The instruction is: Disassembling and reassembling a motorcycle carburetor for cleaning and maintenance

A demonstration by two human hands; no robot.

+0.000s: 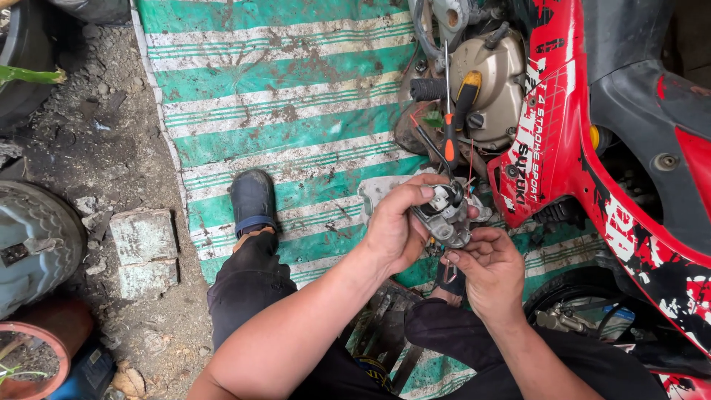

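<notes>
Our right hand pinched beneath the small grey metal engine part that our left hand gripped, already off the red motorcycle, the orange-handled screwdriver unused.

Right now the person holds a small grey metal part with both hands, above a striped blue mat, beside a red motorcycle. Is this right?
Only the mat colour is wrong. In the head view, both the left hand and the right hand hold the small grey metal part above a green-and-white striped mat, beside the red motorcycle.

Both hands, left and right, grip a small grey metal engine part beside a red motorcycle.
</notes>
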